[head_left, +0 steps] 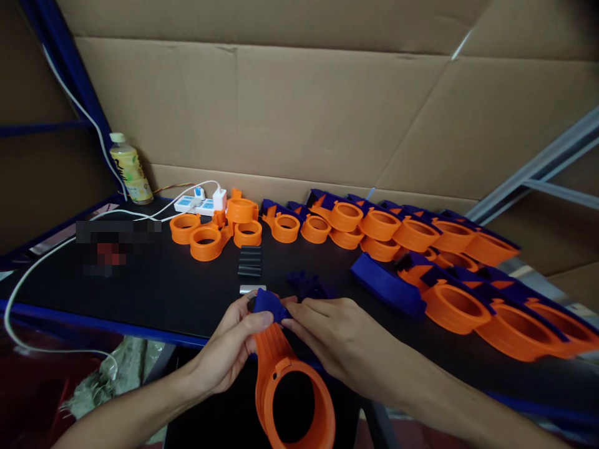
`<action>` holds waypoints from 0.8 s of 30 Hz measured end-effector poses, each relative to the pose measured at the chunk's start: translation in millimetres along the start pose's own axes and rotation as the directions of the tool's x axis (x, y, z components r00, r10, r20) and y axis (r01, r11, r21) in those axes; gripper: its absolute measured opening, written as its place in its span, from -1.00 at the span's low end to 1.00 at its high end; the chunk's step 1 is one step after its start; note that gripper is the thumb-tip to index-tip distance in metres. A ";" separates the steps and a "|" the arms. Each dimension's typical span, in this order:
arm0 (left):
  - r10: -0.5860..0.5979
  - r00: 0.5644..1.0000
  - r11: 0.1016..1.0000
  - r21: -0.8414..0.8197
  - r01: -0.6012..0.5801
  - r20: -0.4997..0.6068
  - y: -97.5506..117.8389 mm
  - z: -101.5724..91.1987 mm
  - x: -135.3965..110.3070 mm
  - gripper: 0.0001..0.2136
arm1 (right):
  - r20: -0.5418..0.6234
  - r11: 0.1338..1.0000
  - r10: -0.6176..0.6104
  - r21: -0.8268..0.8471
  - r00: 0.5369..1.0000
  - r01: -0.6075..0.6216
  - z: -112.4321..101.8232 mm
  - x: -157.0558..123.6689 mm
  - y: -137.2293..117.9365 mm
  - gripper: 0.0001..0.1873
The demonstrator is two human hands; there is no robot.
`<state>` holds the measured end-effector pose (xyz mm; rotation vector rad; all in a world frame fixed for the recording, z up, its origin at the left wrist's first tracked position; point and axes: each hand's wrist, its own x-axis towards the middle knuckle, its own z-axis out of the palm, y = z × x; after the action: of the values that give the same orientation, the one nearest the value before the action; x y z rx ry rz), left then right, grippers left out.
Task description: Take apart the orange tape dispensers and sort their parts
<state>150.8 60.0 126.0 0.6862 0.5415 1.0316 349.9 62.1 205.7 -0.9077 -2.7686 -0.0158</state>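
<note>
An orange plastic part (274, 349) with a large ring at its lower end is held over the table's front edge, ring towards me. A dark blue plastic piece (269, 304) sits at its upper end. My left hand (229, 352) is closed around that end, its thumb pressed on the blue piece. From the other side, my right hand (339, 327) has its fingers closed at the blue piece's right edge; what lies under its fingertips is hidden. Just beyond my hands are small dark blue pieces (311, 285), a silver bar (253, 289) and several black strips (249, 260).
Orange ring parts with blue pieces (416, 234) stand in rows on the right of the black table (159, 299). Loose orange rings (206, 242) lie at the back, beside a power strip (201, 204) with white cables. A drink bottle (131, 169) stands back left. Cardboard walls the rear.
</note>
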 end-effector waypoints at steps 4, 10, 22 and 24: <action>-0.014 1.000 0.999 -0.042 0.014 -0.004 -3.4 -0.5 3.1 -0.72 | -0.005 0.999 0.008 0.046 1.000 -0.008 0.6 -1.0 0.5 -0.79; 0.019 1.000 1.000 -0.014 -0.019 0.009 -0.9 -3.8 -5.0 -0.67 | -0.052 0.969 0.151 0.206 0.987 -0.138 -1.1 -2.3 9.3 -0.72; 0.132 0.980 0.990 -0.075 -0.122 0.149 15.2 -3.6 2.8 -0.62 | -0.102 0.837 0.546 0.110 0.832 -0.536 -44.3 -47.1 108.5 -0.63; 0.112 0.987 0.988 -0.123 -0.098 0.112 16.7 -8.8 5.2 -0.59 | -0.131 0.799 0.597 0.009 0.791 -0.601 -49.8 -66.0 145.7 -0.60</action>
<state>137.1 72.7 131.9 0.6729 0.3419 1.1049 497.4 137.4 231.1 -1.6907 -2.2458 -0.0127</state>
